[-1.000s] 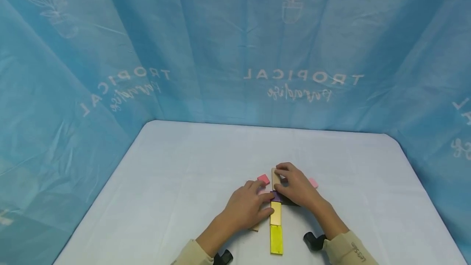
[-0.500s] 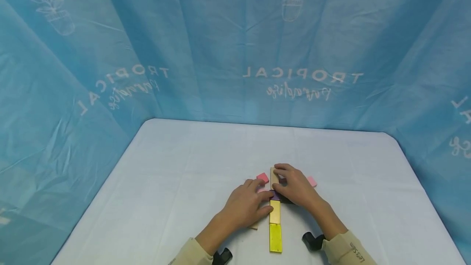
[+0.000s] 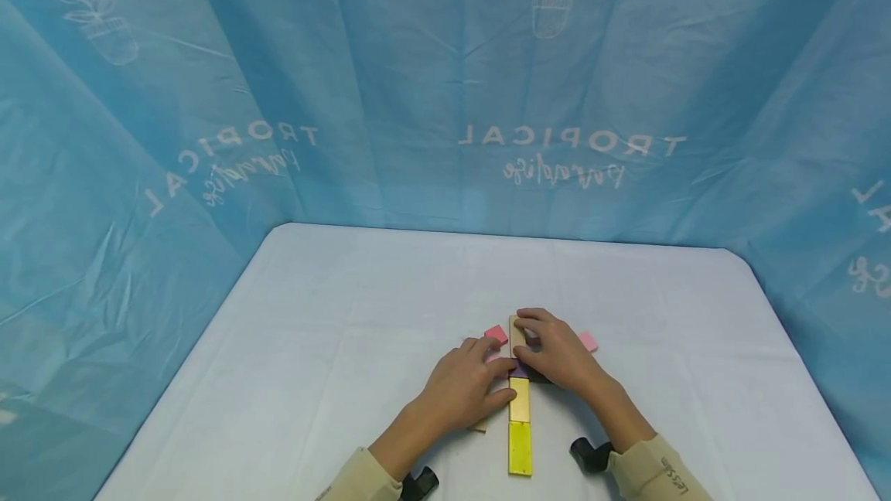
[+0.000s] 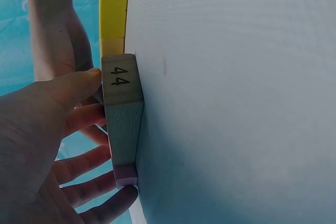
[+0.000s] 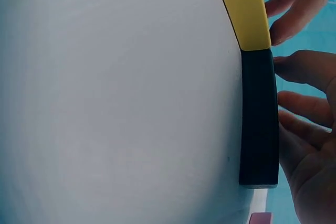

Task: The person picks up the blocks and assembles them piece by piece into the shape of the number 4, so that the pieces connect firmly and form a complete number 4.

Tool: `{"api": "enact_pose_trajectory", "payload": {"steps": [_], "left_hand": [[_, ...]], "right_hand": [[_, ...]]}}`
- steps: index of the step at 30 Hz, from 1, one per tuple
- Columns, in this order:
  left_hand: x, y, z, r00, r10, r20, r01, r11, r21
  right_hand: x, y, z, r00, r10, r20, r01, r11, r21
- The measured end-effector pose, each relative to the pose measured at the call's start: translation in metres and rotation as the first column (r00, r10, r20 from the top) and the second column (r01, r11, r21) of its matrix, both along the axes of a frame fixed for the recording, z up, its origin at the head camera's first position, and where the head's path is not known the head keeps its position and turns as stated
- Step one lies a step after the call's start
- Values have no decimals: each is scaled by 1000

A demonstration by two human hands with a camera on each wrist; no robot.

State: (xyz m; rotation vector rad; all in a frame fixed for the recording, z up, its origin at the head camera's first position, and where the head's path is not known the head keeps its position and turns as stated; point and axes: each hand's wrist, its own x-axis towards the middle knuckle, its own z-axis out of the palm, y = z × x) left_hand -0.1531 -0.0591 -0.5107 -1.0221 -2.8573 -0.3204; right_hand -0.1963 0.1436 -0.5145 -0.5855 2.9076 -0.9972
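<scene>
Small flat blocks form a line on the white table: a plain wooden block (image 3: 516,337), a purple one (image 3: 520,369), a pale yellow one (image 3: 520,408) and a bright yellow one (image 3: 520,451). My left hand (image 3: 462,385) touches the purple and pale yellow blocks with its fingertips. My right hand (image 3: 557,350) rests its thumb and a fingertip on the wooden block. Beneath the left hand, a wooden block marked 44 (image 4: 123,129) meets a pinkish block (image 4: 126,176). A black block (image 5: 259,119) lies below the right hand, end to end with a yellow block (image 5: 244,11).
Behind the left fingers lies a red block (image 3: 496,334), and past the right hand a pink block (image 3: 588,342). The white table (image 3: 278,377) meets a blue curtain (image 3: 390,99) at the back and sides. Black wrist devices (image 3: 590,454) sit at the sleeves.
Both hands keep nearly the same pose on the blocks. The whole head view has shifted slightly; no block visibly moves along the line.
</scene>
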Motion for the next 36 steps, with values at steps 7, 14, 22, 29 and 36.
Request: {"api": "enact_pose_trajectory", "payload": {"steps": [7,14,22,29,36], "left_hand": [[1,0,1,1000,3,14,-3,1000,7],[0,1,1,1000,1,24,-2,1000,17],[-1,0,1,999,12,39,-13,1000,16],[0,0,1,999,15,50,-16,1000,20],[-1,0,1,998,21,53,-23,999,28]], "right_hand": [[1,7,2,997,-53,59,54,998,-25],[5,20,7,997,-59,42,59,998,-7],[11,28,7,998,-51,35,49,998,48],[16,33,6,998,-36,58,31,996,78],[16,36,6,999,-7,51,2,997,83]]}}
